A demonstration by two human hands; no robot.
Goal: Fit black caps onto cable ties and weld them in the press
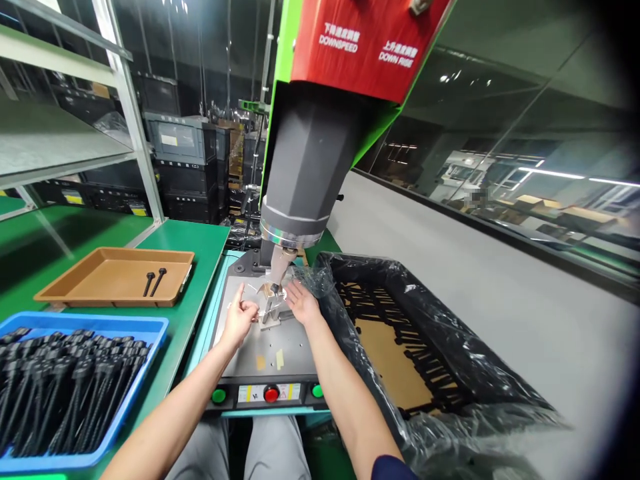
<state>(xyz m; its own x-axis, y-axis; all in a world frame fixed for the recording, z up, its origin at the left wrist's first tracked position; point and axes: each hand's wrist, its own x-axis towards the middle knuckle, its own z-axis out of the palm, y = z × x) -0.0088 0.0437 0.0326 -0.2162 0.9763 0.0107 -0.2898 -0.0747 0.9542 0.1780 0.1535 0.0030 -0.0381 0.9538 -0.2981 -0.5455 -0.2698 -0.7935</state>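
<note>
My left hand (239,317) hovers over the grey machine plate (265,350), left of the metal fixture (270,308), with its fingers curled and the index finger raised; what it pinches, if anything, is too small to make out. My right hand (301,303) lies on the right side of the fixture with fingers stretched out toward it. The fixture sits under the horn of the press head (295,193).
A blue bin (75,393) of black parts stands at the left front. Behind it is a brown tray (117,277) with two black pins (153,283). At the right is a box lined with black plastic (425,347). Green and red buttons (271,394) sit on the front panel.
</note>
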